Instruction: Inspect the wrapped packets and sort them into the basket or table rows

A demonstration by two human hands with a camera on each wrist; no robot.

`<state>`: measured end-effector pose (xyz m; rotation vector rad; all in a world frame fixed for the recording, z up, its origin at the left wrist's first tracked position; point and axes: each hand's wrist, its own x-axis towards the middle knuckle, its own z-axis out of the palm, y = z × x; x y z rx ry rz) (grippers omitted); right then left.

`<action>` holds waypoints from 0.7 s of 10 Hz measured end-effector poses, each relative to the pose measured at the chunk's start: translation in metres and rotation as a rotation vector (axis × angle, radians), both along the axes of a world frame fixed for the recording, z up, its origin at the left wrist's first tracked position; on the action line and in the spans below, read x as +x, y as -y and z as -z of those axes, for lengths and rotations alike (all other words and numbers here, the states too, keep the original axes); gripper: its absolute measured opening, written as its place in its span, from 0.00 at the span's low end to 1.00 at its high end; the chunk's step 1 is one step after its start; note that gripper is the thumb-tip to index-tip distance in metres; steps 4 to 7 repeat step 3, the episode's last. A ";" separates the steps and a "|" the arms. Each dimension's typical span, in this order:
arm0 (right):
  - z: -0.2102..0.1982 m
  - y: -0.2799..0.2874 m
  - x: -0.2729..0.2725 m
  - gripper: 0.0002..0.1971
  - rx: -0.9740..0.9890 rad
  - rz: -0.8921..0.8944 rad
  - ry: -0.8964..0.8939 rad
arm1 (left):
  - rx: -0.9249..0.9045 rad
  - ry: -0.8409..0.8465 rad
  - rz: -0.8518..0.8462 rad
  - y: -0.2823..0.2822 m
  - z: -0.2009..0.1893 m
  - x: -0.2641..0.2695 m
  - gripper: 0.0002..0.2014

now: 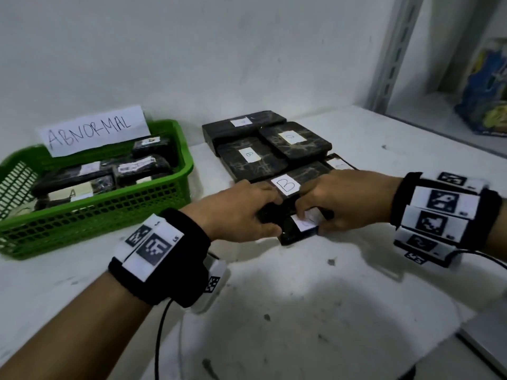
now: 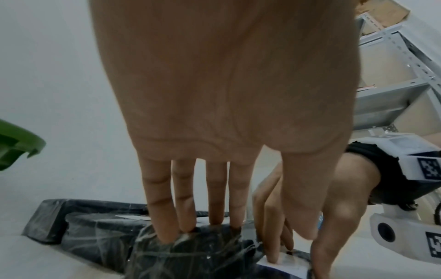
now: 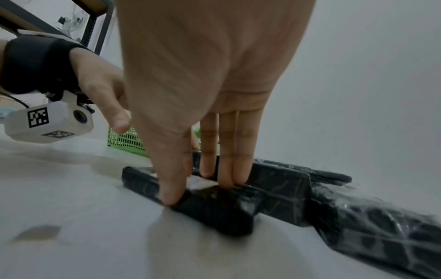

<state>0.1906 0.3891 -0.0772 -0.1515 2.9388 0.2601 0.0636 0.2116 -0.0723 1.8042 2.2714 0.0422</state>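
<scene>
A black wrapped packet (image 1: 290, 233) with a white label lies on the white table (image 1: 274, 311), at the front of the rows. My left hand (image 1: 263, 212) grips its left end, fingers (image 2: 167, 217) reaching over the far edge. My right hand (image 1: 315, 209) pinches its right end, with the thumb on the near side and the fingers (image 3: 226, 169) on the far side of the packet (image 3: 214, 207). Behind it lie a packet marked B (image 1: 286, 185) and several more packets (image 1: 249, 156) in rows. The green basket (image 1: 109, 212) at the left holds several packets (image 1: 140, 167).
A paper sign reading ABNORMAL (image 1: 90, 131) stands in the basket. A metal shelf upright (image 1: 395, 50) and a colourful bag (image 1: 485, 86) are at the right. The table's edge (image 1: 480, 338) runs along the lower right. Cables hang from both wrists.
</scene>
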 end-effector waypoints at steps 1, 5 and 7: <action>0.007 -0.002 -0.005 0.15 0.024 -0.025 -0.065 | 0.047 0.014 -0.006 -0.004 0.002 -0.006 0.24; -0.008 0.002 -0.014 0.15 -0.025 -0.004 -0.031 | 0.083 0.122 -0.038 -0.001 -0.002 -0.015 0.24; -0.008 0.002 -0.014 0.15 -0.025 -0.004 -0.031 | 0.083 0.122 -0.038 -0.001 -0.002 -0.015 0.24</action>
